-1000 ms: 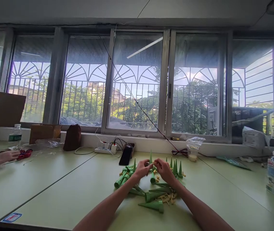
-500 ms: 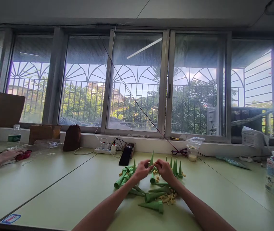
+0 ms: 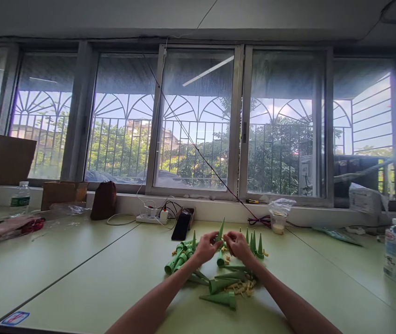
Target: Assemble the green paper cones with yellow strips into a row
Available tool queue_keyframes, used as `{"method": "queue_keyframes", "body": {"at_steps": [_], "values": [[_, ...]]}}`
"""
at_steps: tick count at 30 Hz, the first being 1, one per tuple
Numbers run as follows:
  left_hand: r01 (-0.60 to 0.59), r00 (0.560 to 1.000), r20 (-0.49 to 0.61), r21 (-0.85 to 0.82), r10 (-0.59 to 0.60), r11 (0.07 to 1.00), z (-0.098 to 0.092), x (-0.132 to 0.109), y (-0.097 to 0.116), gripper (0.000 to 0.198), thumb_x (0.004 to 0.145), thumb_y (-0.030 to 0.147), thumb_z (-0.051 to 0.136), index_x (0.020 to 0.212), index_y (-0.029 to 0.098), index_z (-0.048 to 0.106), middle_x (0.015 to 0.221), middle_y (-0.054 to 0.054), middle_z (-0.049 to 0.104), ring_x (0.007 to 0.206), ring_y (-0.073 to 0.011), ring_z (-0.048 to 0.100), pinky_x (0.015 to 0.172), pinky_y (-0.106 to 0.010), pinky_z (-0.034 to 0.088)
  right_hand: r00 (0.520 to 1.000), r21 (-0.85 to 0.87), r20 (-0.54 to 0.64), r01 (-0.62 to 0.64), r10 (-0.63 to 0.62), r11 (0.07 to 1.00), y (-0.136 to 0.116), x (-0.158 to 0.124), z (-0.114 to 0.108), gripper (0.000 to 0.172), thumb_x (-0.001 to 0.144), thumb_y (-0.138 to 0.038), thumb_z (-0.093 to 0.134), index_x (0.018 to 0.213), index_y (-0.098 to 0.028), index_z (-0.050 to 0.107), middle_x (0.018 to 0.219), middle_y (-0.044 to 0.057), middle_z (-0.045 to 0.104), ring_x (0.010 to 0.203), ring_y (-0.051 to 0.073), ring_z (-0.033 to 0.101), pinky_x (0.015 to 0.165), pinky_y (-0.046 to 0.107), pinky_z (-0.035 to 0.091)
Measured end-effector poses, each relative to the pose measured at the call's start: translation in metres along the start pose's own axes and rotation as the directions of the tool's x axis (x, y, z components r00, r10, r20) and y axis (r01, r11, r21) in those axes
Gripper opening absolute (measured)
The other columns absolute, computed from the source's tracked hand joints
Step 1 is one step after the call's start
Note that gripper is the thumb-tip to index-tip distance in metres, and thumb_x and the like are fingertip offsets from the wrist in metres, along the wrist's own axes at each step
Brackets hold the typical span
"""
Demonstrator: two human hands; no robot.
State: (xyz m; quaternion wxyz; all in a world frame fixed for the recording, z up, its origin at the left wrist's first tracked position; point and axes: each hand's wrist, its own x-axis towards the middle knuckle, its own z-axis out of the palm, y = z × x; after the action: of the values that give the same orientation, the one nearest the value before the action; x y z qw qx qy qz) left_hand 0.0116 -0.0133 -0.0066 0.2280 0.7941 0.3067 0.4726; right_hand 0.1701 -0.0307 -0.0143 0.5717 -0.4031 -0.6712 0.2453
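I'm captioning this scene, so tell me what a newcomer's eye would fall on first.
Probably the bright windows across the upper part. Then, low in the center, the left hand holding a tilted green cone beside the right hand. Around them, more green cones and pale yellow pieces cluster on the table.

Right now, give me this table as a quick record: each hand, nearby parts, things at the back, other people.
Left hand: holds a green cone, tip up, leaning slightly right
Right hand: fingers bent beside that cone; grip contents unclear
Standing: green cones beyond the right hand
Between forearms: lying cones, yellow pieces
Back: brown pouch, power strip, phone
Other person: arm, far left
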Motion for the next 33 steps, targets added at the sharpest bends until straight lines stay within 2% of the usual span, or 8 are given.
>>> {"method": "queue_keyframes", "body": {"at_steps": [4,8,13,19,26,33], "values": [[-0.046,0.999,0.02,0.009,0.046,0.999,0.0,-0.001,0.003,0.03,0.074,0.026,0.061,0.098,0.014,0.072,0.079,-0.003,0.07,0.069,-0.0148,0.056,0.065,-0.023,0.045,0.987,0.189,0.077,-0.155,0.143,0.97,0.001,0.002,0.0,0.038,0.071,-0.055,0.059,0.058,-0.022,0.046,0.037,-0.009,0.037,0.027,0.006,0.025,0.029,0.022,0.017],[-0.069,0.997,0.04,0.017,0.068,0.997,0.002,-0.002,0.006,0.035,0.077,0.024,0.056,0.108,0.016,0.071,0.086,-0.004,0.072,0.069,-0.0149,0.058,0.066,-0.023,0.045,0.965,0.31,0.15,-0.253,0.216,0.916,0.001,0.004,-0.003,0.039,0.068,-0.055,0.061,0.058,-0.022,0.043,0.039,-0.011,0.035,0.028,0.005,0.024,0.03,0.021,0.015],[-0.063,0.998,0.034,0.046,0.061,0.997,0.003,-0.002,0.004,0.035,0.079,0.029,0.056,0.109,0.016,0.07,0.084,-0.005,0.071,0.07,-0.016,0.059,0.062,-0.022,0.045,0.93,0.399,0.245,-0.354,0.274,0.846,0.0,0.004,-0.006,0.04,0.068,-0.052,0.065,0.059,-0.022,0.04,0.043,-0.011,0.035,0.03,0.003,0.018,0.031,0.021,0.012],[-0.061,0.997,0.044,0.035,0.06,0.998,0.002,0.002,0.001,0.034,0.081,0.029,0.054,0.108,0.015,0.069,0.078,-0.004,0.07,0.06,-0.0127,0.055,0.058,-0.022,0.043,0.918,0.429,0.221,-0.394,0.329,0.813,-0.001,0.004,0.002,0.042,0.07,-0.053,0.066,0.06,-0.022,0.04,0.042,-0.012,0.032,0.03,0.004,0.025,0.031,0.021,0.015],[0.034,0.999,0.031,-0.047,-0.033,0.998,0.001,0.002,0.002,0.031,0.082,0.037,0.051,0.098,0.015,0.067,0.056,0.003,0.055,0.047,-0.0105,0.044,0.048,-0.021,0.035,0.891,0.484,0.328,-0.445,0.315,0.754,-0.01,0.0,0.003,0.036,0.072,-0.048,0.066,0.063,-0.02,0.045,0.046,-0.01,0.036,0.035,0.005,0.031,0.035,0.02,0.02],[0.042,0.999,0.032,-0.065,-0.04,0.997,0.004,0.003,-0.002,0.029,0.081,0.037,0.049,0.094,0.015,0.064,0.051,0.004,0.048,0.046,-0.0105,0.043,0.046,-0.021,0.033,0.878,0.503,0.368,-0.465,0.306,0.728,-0.009,-0.002,0.002,0.028,0.077,-0.042,0.058,0.064,-0.019,0.047,0.046,-0.009,0.038,0.036,0.006,0.033,0.038,0.021,0.019]]}}
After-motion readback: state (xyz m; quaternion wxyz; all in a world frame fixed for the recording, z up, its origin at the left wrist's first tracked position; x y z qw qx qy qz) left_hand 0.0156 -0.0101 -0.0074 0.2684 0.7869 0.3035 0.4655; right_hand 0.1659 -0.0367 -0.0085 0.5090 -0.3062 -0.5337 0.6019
